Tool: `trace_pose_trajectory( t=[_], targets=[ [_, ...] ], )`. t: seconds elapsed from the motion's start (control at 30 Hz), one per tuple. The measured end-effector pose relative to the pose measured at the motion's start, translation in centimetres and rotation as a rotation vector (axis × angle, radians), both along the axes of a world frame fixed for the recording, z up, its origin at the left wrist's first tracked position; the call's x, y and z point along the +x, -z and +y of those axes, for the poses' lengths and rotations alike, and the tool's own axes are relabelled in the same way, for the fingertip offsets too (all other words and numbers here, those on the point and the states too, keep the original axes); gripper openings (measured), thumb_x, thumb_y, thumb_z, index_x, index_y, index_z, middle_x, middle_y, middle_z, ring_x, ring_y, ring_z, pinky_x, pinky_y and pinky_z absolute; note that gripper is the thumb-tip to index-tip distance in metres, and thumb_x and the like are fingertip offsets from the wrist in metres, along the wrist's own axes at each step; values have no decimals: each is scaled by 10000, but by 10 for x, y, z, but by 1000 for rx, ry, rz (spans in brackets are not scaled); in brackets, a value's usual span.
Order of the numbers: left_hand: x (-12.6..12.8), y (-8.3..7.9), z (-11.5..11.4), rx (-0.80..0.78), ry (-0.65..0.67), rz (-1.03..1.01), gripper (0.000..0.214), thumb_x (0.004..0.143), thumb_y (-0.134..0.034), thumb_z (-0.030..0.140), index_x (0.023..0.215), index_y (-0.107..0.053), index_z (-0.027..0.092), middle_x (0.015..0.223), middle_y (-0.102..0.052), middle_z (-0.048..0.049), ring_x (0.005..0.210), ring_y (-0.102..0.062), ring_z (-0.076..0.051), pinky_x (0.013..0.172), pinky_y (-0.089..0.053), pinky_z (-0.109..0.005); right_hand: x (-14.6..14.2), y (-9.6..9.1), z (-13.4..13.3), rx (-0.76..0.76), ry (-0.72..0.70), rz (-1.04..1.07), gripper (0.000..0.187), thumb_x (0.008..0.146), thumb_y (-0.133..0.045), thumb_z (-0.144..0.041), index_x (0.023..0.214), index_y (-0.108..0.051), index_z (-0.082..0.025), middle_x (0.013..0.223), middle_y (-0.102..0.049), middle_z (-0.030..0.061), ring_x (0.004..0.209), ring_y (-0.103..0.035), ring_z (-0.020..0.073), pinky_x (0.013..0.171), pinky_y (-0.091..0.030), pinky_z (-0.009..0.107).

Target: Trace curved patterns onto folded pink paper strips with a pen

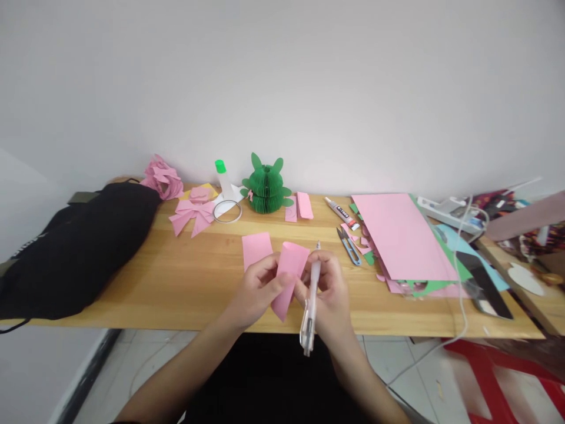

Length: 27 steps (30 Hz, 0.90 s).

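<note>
Pink paper piece (pixel 293 258) is curving softly between the two hands, above the near part of the wooden table (pixel 189 294). Handling it well is probably calling for light, even pressure: the pads should be guiding the bend without pinching a stray crease, and the long edges should be lining up before anything is being pressed flat. The pen (pixel 314 282) is likely getting in the way a little, so its barrel is best pointing clear of the paper.

The left hand (pixel 258 288) is grasping the piece around its middle, the thumb lying across the near face, with paper rising above it and a pointed corner hanging below. The right hand (pixel 330 288) is gripping the pen, tip facing the wall, while its thumb is reaching the paper's right edge; whether the other fingers are touching is hard to tell behind the pen.

Just beyond the left hand, a flat pink sheet (pixel 256 247) is lying on the table, and farther back a green paper figure (pixel 266 188) is standing near the wall.
</note>
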<state>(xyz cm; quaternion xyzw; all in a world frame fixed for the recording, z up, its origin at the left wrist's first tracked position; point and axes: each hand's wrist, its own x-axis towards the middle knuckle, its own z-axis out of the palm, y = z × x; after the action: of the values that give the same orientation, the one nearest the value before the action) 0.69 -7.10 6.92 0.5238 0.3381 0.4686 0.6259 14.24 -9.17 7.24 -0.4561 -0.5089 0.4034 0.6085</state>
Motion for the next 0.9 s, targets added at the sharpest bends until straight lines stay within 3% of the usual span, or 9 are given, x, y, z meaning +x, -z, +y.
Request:
trace_pose_trajectory(
  t=[0.17,0.3,0.47,0.63,0.9],
  targets=[
    [3,-10,-4,-36,-107,90,350,804,-727,503,861,-680,161,826,-711,-43,745,-634,-161,687,-514,-264,2,-11,-1,150,-1,94,271,835,-702,-148,1021,-555,-279,887,-670,-33,729,-642,99,687,-549,236],
    [5,-15,-7,-32,-111,159,263,789,-731,414,789,-684,155,730,-691,-25,685,-624,-151,630,-504,-248,3,-19,0,141,47,95,285,796,-772,-157,931,-547,-268,808,-665,-50,677,-636,90,654,-540,214],
    [-3,-25,-9,17,-63,141,162,789,-737,295,889,-732,167,881,-766,-51,806,-705,-167,755,-569,-262,7,-27,-2,108,34,42,272,789,-758,-131,901,-546,-259,781,-654,-53,656,-625,91,632,-547,216],
    [-13,-36,-12,6,-128,103,49,813,-718,217,840,-753,195,779,-773,-8,720,-736,-148,626,-591,-204,9,-35,-8,90,-2,-3,288,792,-726,-89,915,-535,-267,793,-644,-59,650,-620,92,618,-555,226],
    [-14,-45,-17,18,-162,116,104,780,-732,148,797,-767,244,759,-783,40,673,-735,-115,621,-598,-163,3,-42,-16,133,87,-18,317,801,-721,-62,951,-542,-276,834,-679,-44,682,-642,108,665,-581,256]
  ],
)
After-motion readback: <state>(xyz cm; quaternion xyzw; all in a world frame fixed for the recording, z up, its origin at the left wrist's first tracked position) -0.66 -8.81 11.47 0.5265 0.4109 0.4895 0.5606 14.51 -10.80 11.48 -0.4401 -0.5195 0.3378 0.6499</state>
